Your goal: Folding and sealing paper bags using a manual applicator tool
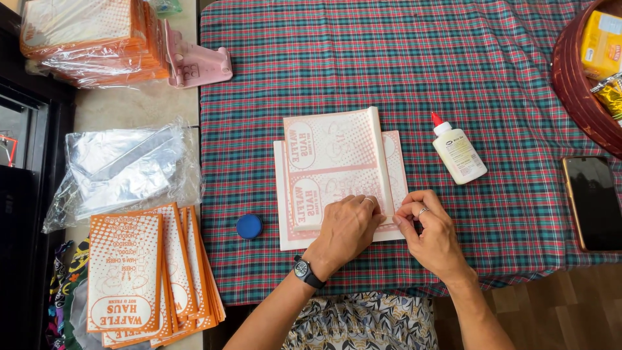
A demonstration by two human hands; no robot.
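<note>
Glue bottle [459, 153] right of paper sheets [337, 168], cap [249, 226] left.
</note>
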